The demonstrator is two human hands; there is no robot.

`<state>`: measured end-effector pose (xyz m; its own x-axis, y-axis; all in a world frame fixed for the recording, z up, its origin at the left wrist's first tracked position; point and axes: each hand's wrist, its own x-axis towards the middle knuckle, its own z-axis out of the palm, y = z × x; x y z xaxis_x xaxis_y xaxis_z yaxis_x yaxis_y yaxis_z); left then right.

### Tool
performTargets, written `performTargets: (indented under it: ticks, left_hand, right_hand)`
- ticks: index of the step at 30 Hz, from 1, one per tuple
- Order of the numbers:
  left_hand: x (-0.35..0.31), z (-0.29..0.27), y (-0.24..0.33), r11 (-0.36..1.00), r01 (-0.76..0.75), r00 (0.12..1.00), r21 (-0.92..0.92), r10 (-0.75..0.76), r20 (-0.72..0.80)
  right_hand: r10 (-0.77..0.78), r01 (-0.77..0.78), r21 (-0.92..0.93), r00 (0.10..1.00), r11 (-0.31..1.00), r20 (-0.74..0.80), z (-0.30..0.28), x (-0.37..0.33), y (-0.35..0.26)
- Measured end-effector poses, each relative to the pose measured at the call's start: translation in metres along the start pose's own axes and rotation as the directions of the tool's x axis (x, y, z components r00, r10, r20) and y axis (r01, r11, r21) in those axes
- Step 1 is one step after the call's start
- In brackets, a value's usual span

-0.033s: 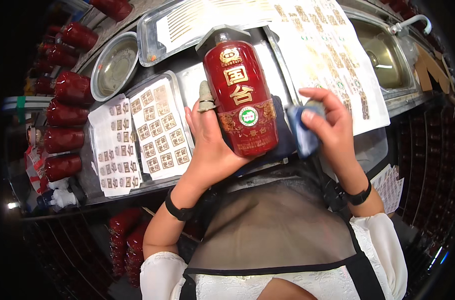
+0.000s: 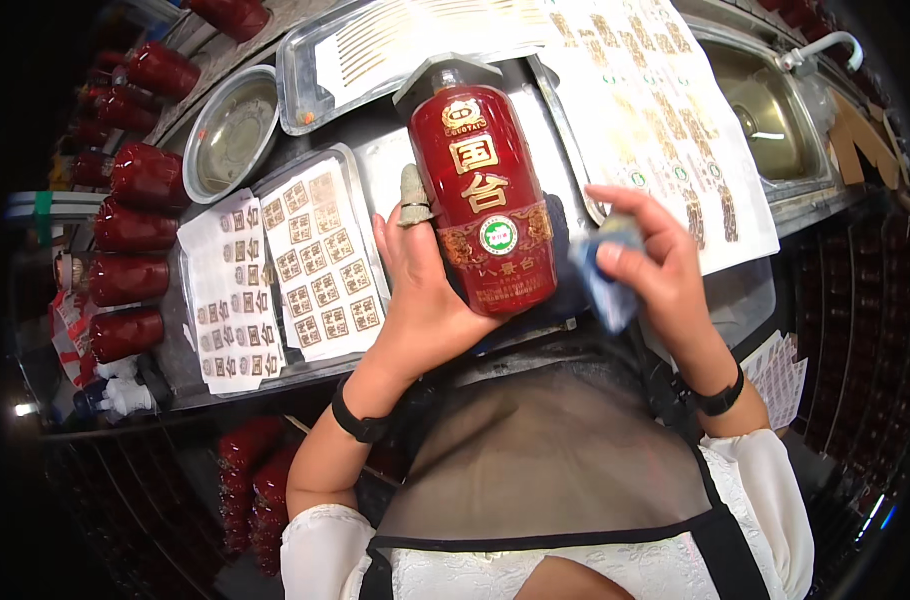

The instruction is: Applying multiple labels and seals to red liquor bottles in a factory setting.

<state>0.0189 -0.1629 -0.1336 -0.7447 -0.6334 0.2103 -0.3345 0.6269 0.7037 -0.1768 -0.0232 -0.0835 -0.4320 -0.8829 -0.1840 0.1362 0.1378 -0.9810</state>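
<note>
Glossy red bottle (image 2: 485, 200), crumpled blue cloth (image 2: 605, 270)

Steel workbench (image 2: 565, 120) with label-sheet trays (image 2: 320, 260), round bowl (image 2: 230, 130), red bottles (image 2: 145, 175).

- White sleeves (image 2: 325, 545) are pushed up above a black-trimmed dark apron (image 2: 545, 460).
- Black wristbands (image 2: 360, 425) are worn; a grey thumb cap (image 2: 413, 195) is fitted.
</note>
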Motion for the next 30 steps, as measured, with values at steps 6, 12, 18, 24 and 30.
performTargets:
  ticks: [6, 12, 18, 24, 30]
  left_hand:
    - [-0.002, -0.024, 0.014, 0.993, 0.060, 0.998, -0.098, -0.061, -0.002]
    - [-0.006, -0.032, 0.029, 0.971, -0.068, 0.990, 0.227, 0.094, -0.104]
    - [-0.010, -0.021, 0.029, 0.999, 0.029, 0.986, 0.036, -0.023, -0.162]
    - [0.008, -0.010, 0.016, 0.626, 0.244, 0.945, -0.740, -0.324, 0.037]
    - [0.010, -0.012, 0.015, 0.562, 0.245, 0.949, -0.790, -0.307, 0.076]
  right_hand:
    - [0.354, -0.468, 0.219, 0.840, 0.856, 0.411, 0.012, -0.005, 0.013]
    - [0.334, -0.231, -0.241, 0.604, 0.942, 0.724, 0.002, 0.005, 0.001]
    - [0.157, -0.149, -0.075, 0.981, 0.986, 0.110, -0.002, 0.017, -0.006]
    - [-0.024, 0.021, -0.125, 0.999, 0.992, -0.021, 0.029, 0.027, 0.020]
    - [-0.048, 0.051, -0.114, 0.999, 0.992, 0.025, 0.029, 0.032, 0.021]
